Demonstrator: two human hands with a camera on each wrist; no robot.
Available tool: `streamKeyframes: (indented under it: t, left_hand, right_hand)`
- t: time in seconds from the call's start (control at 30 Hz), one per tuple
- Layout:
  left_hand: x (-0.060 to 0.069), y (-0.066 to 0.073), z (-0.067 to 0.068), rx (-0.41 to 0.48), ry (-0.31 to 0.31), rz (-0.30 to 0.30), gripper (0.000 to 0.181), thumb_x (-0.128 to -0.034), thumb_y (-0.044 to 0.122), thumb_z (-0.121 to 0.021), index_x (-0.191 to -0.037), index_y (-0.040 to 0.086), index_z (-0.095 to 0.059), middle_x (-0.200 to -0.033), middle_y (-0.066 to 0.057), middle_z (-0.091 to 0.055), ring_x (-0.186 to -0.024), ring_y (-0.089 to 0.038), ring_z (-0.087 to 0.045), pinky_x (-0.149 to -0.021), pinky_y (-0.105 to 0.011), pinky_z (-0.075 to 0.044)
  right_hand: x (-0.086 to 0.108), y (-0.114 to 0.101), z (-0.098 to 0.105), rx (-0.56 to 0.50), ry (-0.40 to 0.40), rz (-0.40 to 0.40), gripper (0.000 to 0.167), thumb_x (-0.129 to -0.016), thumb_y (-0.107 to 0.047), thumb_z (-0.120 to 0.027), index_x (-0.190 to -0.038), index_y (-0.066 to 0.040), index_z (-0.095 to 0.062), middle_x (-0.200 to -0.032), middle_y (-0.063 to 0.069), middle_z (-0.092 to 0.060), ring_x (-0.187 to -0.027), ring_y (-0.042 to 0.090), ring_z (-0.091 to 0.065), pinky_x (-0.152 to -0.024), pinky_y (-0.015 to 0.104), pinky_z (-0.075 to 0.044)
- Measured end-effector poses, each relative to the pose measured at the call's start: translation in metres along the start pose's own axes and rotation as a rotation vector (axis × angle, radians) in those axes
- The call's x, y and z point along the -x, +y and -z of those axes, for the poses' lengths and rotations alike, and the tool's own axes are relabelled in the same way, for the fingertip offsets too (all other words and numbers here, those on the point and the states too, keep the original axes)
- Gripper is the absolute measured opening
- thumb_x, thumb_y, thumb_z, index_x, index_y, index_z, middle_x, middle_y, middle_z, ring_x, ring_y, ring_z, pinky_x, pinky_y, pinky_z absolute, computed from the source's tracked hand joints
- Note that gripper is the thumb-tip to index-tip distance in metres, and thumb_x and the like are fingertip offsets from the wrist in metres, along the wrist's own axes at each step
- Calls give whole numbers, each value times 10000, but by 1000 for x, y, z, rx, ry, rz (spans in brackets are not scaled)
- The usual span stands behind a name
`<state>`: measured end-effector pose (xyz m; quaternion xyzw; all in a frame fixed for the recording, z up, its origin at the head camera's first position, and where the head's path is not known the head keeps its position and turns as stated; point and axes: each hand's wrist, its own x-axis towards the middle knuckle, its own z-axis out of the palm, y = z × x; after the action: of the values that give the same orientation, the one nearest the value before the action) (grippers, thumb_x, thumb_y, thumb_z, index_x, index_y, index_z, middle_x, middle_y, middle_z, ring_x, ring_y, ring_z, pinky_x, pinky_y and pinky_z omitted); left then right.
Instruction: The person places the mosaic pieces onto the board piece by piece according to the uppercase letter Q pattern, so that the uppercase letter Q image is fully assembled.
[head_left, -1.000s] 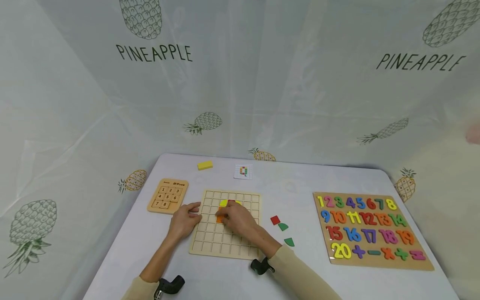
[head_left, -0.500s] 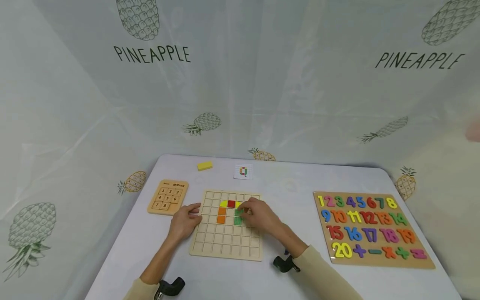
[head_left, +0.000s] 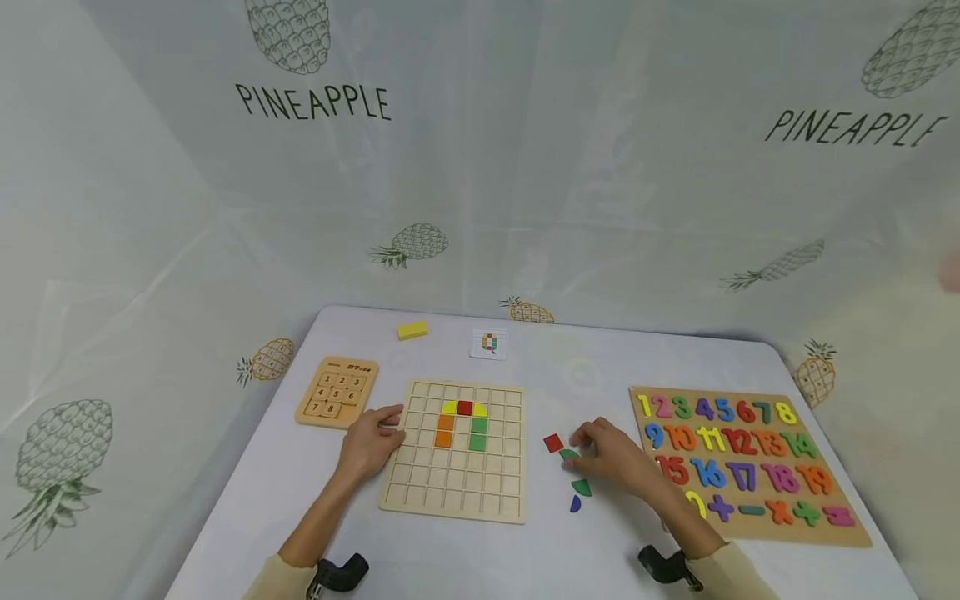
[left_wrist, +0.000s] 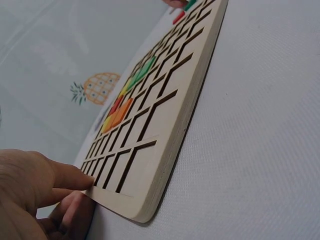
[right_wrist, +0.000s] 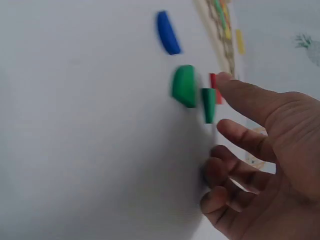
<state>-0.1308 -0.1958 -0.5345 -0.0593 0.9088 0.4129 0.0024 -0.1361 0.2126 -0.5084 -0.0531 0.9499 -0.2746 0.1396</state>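
The left hand (head_left: 369,443) is released rather than clenched, its fingertips resting on the left edge of a wooden grid board (head_left: 453,483). The left wrist view shows 1 finger lying on the board's rim near a corner. The right hand (head_left: 611,454) is also released, thumb and fingers parted, just over the loose pieces to the right of the board; whether a fingertip touches any of them I cannot tell.

The grid board lies flat on the white-covered bench (head_left: 315,521), between the person's forearms. Set in its cells is an arch: 1 red square (head_left: 465,408) between 2 yellow rounded-corner pieces (head_left: 449,407) at the top, 2 orange squares (head_left: 445,430) down the left side and 2 green squares (head_left: 478,434) down the right.

Loose on the bench are 1 red diamond-turned square (head_left: 552,443), 2 green quarter-round pieces (head_left: 581,487), the farther partly covered by the right hand, and 1 blue half-round piece (head_left: 575,504) nearest the person.

At far right is a number puzzle board (head_left: 750,467), its yellow 20 partly hidden by the right forearm. A sliding number puzzle (head_left: 337,392) lies left of the grid; beyond are a yellow block (head_left: 412,331) and a small pattern card (head_left: 489,343).
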Motion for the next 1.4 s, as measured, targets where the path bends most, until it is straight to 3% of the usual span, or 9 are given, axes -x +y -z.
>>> streamKeyframes:
  t: [0.1,0.3,0.67,0.83,1.07,1.4]
  left_hand:
    - [0,1,1,-4,2,7,479,-850,105,-748,-1320,77,-662,-1077,-63,-691,-944,-214,-708,-811,-391,-552]
    - [0,2,0,18,-14,4,481,-854,105,-741,-1325,66,-655,-1090,-77,-689,-951,-223,-711,-808,-394,-558]
    - [4,3,0,6,-6,14,477,-858,104,-744,-1326,77,-658,-1076,-51,-692,-949,-206,-708,-790,-366,-552]
    - [3,4,-1,8,-8,21,480,-863,109,-743,-1333,76,-653,-1080,-51,-689,-955,-203,-708,-801,-370,-554]
    - [2,2,-1,0,-4,9,480,-856,100,-748,-1326,67,-656,-1076,-60,-690,-948,-207,-711,-800,-385,-556]
    - [1,3,-1,-3,-7,26,480,-859,104,-748,-1328,71,-655,-1084,-64,-690,-949,-212,-709,-811,-401,-557]
  right_hand:
    - [4,3,-6,33,20,-7,301,-786,-363,-857,-978,-204,-687,-1003,-25,-558,-905,159,-540,-810,324,-550]
    - [7,2,-12,42,66,-1,232,-812,-238,-844,-973,-184,-686,-1007,-10,-563,-886,164,-556,-787,315,-566]
    - [10,-1,-15,-84,26,44,241,-842,-76,-792,-965,-213,-636,-883,-59,-567,-807,143,-531,-651,224,-499]
    - [10,-4,-16,-108,30,60,211,-866,-73,-770,-948,-214,-635,-832,-82,-585,-786,134,-534,-673,236,-500]
    - [6,-15,-15,-151,67,164,154,-903,-57,-721,-1001,-176,-710,-922,-82,-636,-809,104,-572,-668,230,-506]
    - [-3,-54,-22,-175,40,309,189,-924,-71,-692,-1084,-128,-775,-941,-81,-627,-780,94,-544,-664,221,-484]
